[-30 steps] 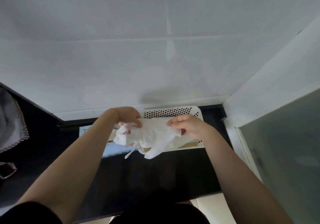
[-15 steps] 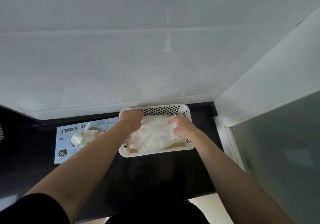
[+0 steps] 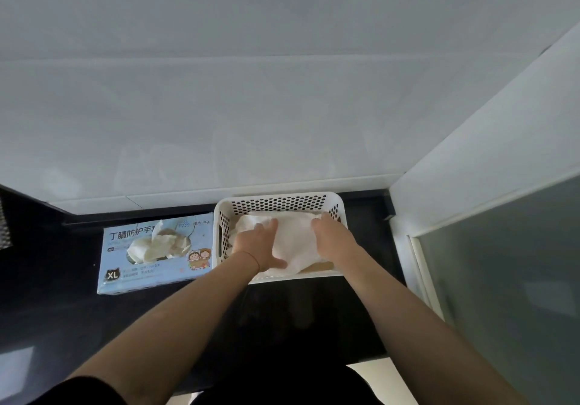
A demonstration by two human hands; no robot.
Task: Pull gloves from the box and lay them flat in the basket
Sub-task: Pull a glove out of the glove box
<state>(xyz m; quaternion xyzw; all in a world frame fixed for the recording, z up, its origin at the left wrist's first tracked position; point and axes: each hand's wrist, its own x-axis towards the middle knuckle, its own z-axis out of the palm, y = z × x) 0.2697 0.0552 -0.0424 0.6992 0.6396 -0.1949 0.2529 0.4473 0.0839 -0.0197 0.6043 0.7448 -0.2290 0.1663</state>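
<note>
A white perforated basket (image 3: 279, 201) stands on the black counter against the wall. White gloves (image 3: 293, 238) lie spread inside it. My left hand (image 3: 255, 246) presses flat on the gloves' left side, fingers straight and thumb out. On their right side my right hand (image 3: 329, 236) rests palm down, also flat. To the left of the basket lies the light blue glove box (image 3: 125, 266), marked XL, with a white glove (image 3: 157, 243) bunched up out of its top opening.
The black counter (image 3: 298, 316) runs along a white tiled wall (image 3: 251, 106). A white wall and a frosted glass panel (image 3: 508, 294) close off the right side. A dark object sits at the far left edge.
Both hands carried the glove from above the box rightward and down into the basket. They have gone from pinching it to pressing it flat. The view shifted right.
</note>
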